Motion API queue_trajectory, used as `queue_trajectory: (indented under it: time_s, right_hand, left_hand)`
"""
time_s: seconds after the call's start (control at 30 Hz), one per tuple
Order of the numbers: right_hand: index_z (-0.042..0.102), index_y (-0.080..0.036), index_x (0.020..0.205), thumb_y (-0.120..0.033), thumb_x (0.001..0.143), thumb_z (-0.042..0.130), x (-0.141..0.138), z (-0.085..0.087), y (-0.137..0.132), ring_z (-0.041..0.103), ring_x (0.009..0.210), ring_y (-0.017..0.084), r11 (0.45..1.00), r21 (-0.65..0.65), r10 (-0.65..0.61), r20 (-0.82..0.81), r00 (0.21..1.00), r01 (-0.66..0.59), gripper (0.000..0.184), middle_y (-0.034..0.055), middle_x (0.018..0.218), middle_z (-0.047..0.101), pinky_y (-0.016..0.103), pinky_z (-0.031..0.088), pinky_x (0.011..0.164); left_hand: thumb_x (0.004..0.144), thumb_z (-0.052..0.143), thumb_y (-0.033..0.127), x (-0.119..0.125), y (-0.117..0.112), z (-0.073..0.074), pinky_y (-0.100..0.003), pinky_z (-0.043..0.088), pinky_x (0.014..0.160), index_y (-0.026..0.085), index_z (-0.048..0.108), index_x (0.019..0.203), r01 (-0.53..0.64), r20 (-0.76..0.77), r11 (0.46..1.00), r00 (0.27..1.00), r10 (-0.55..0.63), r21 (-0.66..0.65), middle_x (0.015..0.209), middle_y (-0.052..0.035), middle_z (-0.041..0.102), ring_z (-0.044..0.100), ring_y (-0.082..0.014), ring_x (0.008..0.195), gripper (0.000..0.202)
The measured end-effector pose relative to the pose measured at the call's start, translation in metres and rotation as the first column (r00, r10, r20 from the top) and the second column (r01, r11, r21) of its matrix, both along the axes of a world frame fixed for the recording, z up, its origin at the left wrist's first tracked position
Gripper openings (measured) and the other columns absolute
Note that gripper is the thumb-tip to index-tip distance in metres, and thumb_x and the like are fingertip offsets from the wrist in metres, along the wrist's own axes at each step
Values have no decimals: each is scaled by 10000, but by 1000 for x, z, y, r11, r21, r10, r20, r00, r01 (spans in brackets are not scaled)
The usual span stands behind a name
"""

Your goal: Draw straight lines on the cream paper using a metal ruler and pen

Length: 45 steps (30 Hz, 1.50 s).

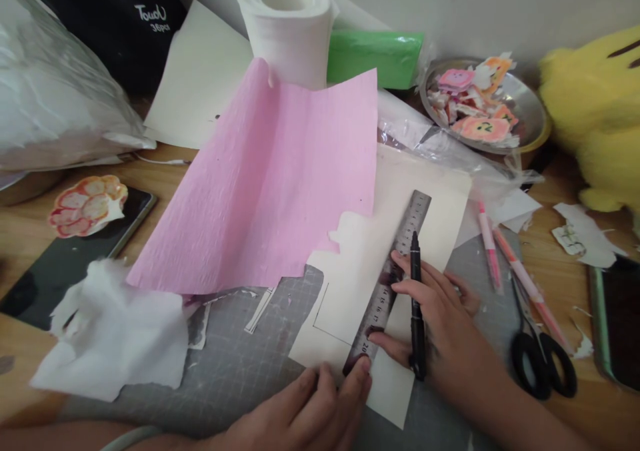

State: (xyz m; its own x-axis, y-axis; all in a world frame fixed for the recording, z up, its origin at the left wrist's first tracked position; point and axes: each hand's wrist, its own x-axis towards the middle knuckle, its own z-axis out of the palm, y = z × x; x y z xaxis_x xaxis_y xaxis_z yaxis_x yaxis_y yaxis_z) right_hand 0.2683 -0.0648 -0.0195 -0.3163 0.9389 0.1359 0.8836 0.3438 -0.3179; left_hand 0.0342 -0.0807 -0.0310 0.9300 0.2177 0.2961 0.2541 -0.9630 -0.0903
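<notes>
Nearest me, my left hand (310, 407) lies flat, fingertips pressing down the near end of the grey metal ruler (395, 271). Just beyond, my right hand (440, 317) pinches a black marker pen (416, 317) against the ruler's right edge, over the cream paper sheet (350, 264). Pink crepe paper (270, 184) lies farther back.

yellow plush toy (595, 104) cut off, ruler (416, 216) part-covered

Right hand (440, 317) gripping black pen (416, 311) on ruler (395, 271), left hand (310, 411) steadying ruler's end, cream paper (360, 264) beneath
</notes>
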Motion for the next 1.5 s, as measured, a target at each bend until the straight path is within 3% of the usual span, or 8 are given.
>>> queue_trajectory:
  time_s: [0.13,0.27,0.67,0.8,0.87,1.0,1.5]
  right_hand:
    - [448,-197,1061,-453,786,617,2,-2,-1,433,1222,294,1000,6,19,3,1000,-19,412,170,1342,478,450,263,939]
    - [448,-195,1062,-456,772,635,2,-3,0,422,1227,292,1000,-4,16,6,1000,-16,432,173,1343,472,447,254,942]
    - [438,-192,1061,-440,762,645,3,-3,1,416,1216,286,999,24,24,4,1000,-24,440,192,1320,482,438,243,941]
    - [432,-197,1065,-449,763,640,2,-4,1,411,1224,281,1000,9,19,3,1000,-19,445,181,1324,482,432,239,946]
    - [432,-202,1063,-455,757,644,2,-3,1,412,1224,281,1000,12,15,8,1000,-15,451,177,1327,479,432,233,949]
    - [433,-207,1071,-460,753,646,1,-3,1,413,1223,284,1000,1,7,17,1000,-7,459,171,1329,480,432,228,948]
    - [434,-207,1071,-442,759,650,0,0,1,392,1242,272,1000,-24,-7,-2,1000,7,447,167,1330,481,420,223,956]
  left_hand:
    - [876,503,195,0,2,-4,-256,460,725,136,620,1104,-7,63,1000,998,6,21,1230,-98,603,553,-158,824,264]
    - [888,486,225,-1,1,-5,-273,448,764,112,597,1154,-6,34,999,999,5,34,1268,-124,572,548,-164,860,310]
    - [909,450,199,0,2,-6,-268,449,774,120,611,1150,13,14,1000,1000,-14,28,1209,-91,621,567,-151,872,300]
    - [908,435,202,-1,1,4,-273,449,794,108,600,1164,32,-12,999,999,-32,-9,1221,-107,612,564,-159,909,319]
    - [916,397,239,-2,1,13,-312,453,840,104,575,1195,14,-149,990,988,-36,-143,1291,-121,555,560,-186,975,357]
    - [912,376,272,-2,1,26,-332,463,845,88,572,1193,-2,-192,971,980,-45,-239,1305,-140,539,557,-204,990,388]
    - [892,416,258,0,0,26,-338,424,828,109,549,1197,-48,-211,974,977,-1,-223,1353,-106,496,522,-216,967,365]
